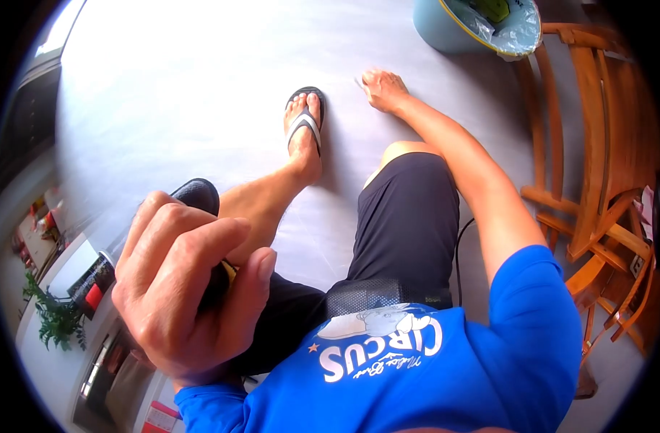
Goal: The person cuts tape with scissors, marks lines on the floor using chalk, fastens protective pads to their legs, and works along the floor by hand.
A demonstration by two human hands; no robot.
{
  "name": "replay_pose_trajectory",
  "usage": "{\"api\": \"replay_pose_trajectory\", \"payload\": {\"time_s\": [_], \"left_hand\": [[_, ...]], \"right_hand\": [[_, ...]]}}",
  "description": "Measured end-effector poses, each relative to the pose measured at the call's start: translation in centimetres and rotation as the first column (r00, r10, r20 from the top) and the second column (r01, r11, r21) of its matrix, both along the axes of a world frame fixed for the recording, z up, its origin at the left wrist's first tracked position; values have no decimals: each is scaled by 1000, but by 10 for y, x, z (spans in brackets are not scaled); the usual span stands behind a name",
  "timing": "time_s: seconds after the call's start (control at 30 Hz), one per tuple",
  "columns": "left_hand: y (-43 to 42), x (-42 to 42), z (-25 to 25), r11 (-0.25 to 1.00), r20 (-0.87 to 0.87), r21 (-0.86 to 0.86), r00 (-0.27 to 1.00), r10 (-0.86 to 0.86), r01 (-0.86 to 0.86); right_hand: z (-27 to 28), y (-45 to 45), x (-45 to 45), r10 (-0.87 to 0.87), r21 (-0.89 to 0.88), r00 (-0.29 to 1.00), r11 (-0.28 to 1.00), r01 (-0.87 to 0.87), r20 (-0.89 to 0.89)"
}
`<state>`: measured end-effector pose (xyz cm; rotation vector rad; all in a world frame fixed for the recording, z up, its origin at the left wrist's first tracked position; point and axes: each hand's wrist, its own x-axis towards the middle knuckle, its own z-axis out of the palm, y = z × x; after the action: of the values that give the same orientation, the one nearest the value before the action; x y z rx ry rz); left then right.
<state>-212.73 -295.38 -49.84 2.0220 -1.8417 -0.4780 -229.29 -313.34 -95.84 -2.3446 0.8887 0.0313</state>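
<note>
Head view: a pale, smooth, softly shining floor was shown beneath two bare hands. The left hand was held up close to the lens, its fingers bent inward and its thumb set opposite. Beyond its knuckles a black, round-ended object was seen, and a dark patch with a touch of yellow was glimpsed between fingers and thumb; whether anything was gripped could not be told. The right hand was stretched low over the floor, its fingers curled narrowly, and a slim pale sliver was seen at the fingertips, too small to be identified or judged as firmly pinched. Near that hand, a black flip-flop with a pale V-shaped strap was worn on a foot. Farther right, a round light-blue bin, yellow-rimmed and lined with crinkled clear plastic, was placed beside a slatted, glossy brown wooden chair.
</note>
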Motion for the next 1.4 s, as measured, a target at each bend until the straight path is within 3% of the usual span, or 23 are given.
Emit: {"api": "replay_pose_trajectory", "payload": {"time_s": [0.07,0.17,0.27,0.37,0.47,0.57,0.8,0.93,1.07,1.1,1.2,1.23,1.33,1.4], "left_hand": [[-1,1,0,1000,-2,0,1000,3,-3],[-1,4,2,1000,-13,-14,1000,-24,24],[-2,3,3,998,-40,4,998,-57,58],[-1,11,0,997,-24,8,997,-73,73],[-8,12,3,992,48,76,993,-107,103],[0,4,1,994,-74,66,994,-79,84],[30,25,-5,983,-4,183,1000,-4,5],[42,38,-7,986,-36,154,997,66,-59],[46,49,-6,976,-23,205,997,73,-67],[48,51,-6,977,-42,207,997,69,-59],[55,58,-8,981,-70,171,992,101,-88],[56,60,-6,980,-70,179,993,99,-85],[56,63,-5,985,-95,163,992,80,-64],[54,66,-5,989,-95,148,995,40,-25]], "right_hand": [[3,-2,-8,66,150,997,987,-58,-46],[2,-7,-24,-102,329,991,942,69,86],[3,-19,-42,-548,430,815,792,434,186],[8,-32,-41,-613,281,783,774,567,109],[2,-45,-32,-600,221,781,796,563,173],[-8,-56,-11,-588,151,789,808,569,179],[-19,-66,88,-431,67,875,902,427,221],[-16,-72,130,-385,11,912,922,388,143],[-7,-76,147,-126,-76,989,990,120,-79],[-3,-77,146,-151,44,988,987,152,-21],[-7,-89,156,-410,108,906,910,400,99],[-7,-90,159,-448,52,892,894,445,66],[-24,-87,166,-262,-132,965,956,261,11],[-5,-68,165,-35,-92,998,995,29,-58]]}}
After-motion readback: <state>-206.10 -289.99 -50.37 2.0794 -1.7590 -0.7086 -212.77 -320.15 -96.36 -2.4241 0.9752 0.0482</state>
